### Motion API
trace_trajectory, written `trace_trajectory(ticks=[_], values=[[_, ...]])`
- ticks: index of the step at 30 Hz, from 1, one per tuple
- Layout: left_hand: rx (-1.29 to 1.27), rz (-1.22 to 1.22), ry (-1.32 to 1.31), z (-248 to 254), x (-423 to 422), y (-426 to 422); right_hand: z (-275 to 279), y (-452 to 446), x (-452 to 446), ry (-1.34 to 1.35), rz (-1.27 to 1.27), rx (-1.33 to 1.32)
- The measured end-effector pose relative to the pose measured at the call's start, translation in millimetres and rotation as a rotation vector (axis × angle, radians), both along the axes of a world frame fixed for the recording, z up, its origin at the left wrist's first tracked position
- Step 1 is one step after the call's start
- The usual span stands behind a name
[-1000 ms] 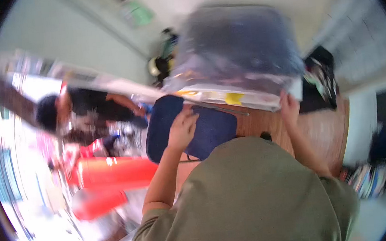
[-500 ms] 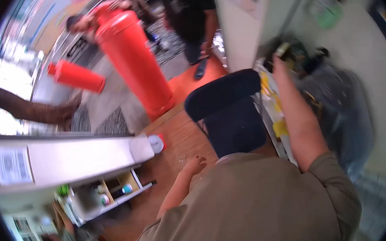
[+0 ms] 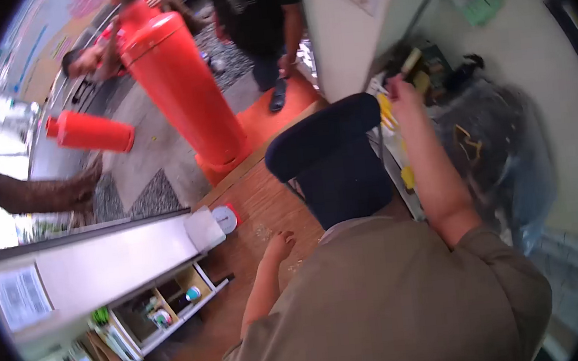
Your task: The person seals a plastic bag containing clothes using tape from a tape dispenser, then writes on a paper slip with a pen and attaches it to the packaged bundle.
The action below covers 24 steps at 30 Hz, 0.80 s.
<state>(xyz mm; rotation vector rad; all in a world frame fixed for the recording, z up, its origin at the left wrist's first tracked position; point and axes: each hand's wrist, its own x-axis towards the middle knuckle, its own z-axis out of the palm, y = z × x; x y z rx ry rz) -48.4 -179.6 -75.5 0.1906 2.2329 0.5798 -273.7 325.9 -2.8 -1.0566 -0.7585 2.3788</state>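
My left hand [image 3: 281, 246] hangs above the brown wooden floor with its fingers loosely apart, and nothing shows in it. My right arm reaches forward along the wall side. At its end my right hand [image 3: 402, 93] is over the cluttered white shelf [image 3: 409, 200], close to some yellow items [image 3: 387, 112]. Its fingers are small and partly turned away, so their grip is hidden. Just beyond it lies a pale, stick-like object [image 3: 411, 59], apart from the fingers. Dark items [image 3: 463, 73] and a clear plastic bag [image 3: 509, 152] are beside the forearm.
A dark folding chair [image 3: 339, 155] stands before me. Tall red cylinders [image 3: 183, 93] are beyond the floor's edge, with a person in black [image 3: 253, 24] and another person behind. On the left are a round-dial scale [image 3: 225, 220], an open drawer [image 3: 169, 303] and a further person.
The view has shifted, so the cylinders and chair appear further left. My right hand has moved slightly left, away from the pale object. My left hand stays low over the floor.
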Motion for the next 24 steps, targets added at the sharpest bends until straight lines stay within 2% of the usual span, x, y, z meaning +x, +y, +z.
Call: trace_trajectory(ticks=[1, 3, 6, 9, 11, 13, 16, 18, 19, 21, 23, 24], values=[[0.008, 0.010, 0.001, 3.7, -6.5, 5.0, -6.3, -7.4, 9.2, 0.073, 0.066, -0.108], [-0.006, -0.074, 0.004, 12.0, -22.9, 24.1, -38.2, -7.4, 7.0, -0.364, 0.315, 0.229], [-0.010, -0.196, 0.064, 16.3, -31.9, 35.3, -84.3, -11.0, 19.8, -0.956, 0.201, 1.074], [0.025, -0.275, 0.173, 28.3, -49.7, 65.5, -19.1, -32.0, 63.5, -0.644, 0.207, 1.425], [0.102, -0.343, 0.278, 42.0, -65.4, 104.8, 36.6, -34.8, 114.9, -0.172, 0.179, 1.579], [0.236, -0.458, 0.404, 55.7, -82.1, 158.2, 81.6, -24.3, 181.7, -0.114, 0.204, 1.919], [0.496, -0.684, 0.657, 104.3, -82.0, 268.6, 113.3, 6.0, 293.5, -0.017, 0.032, 2.076], [0.756, -0.907, 0.909, 142.2, -57.9, 349.6, 111.5, 27.4, 373.4, -0.174, -0.106, 1.905], [0.748, -0.987, 0.888, 167.9, -34.6, 385.3, 107.5, 32.9, 411.0, -0.225, -0.171, 1.814], [0.994, -1.233, 1.034, 212.3, 15.0, 463.6, 93.5, 29.7, 468.6, -0.276, -0.514, 1.151], [1.259, -1.405, 0.981, 255.8, 81.0, 527.2, 84.3, 34.7, 513.5, -0.212, -0.772, 0.754], [1.292, -1.517, 0.967, 268.8, 117.2, 554.0, 73.8, 37.9, 531.5, -0.074, -0.864, 0.577]])
